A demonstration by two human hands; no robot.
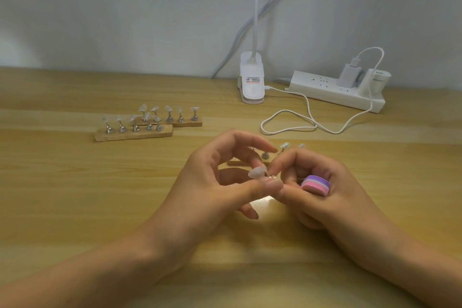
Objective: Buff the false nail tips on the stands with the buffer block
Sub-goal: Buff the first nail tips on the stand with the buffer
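My left hand [212, 180] pinches a clear false nail tip [257, 172] on its small stand between thumb and fingers, lifted above the table. My right hand [322, 192] grips the pink and purple buffer block [316, 184] in its curled fingers, and its fingertips touch the stand next to the tip. Behind my hands lies a wooden strip [240, 163] with metal stands [265, 155] and nail tips [285, 145], partly hidden. Two more wooden strips [135, 135] with several tipped stands [170, 114] lie at the back left.
A white clip lamp [252, 82] stands at the back of the wooden table [75, 195]. A white power strip [335, 90] with a charger lies at the back right, and its white cable [287, 127] loops across the table just behind my hands.
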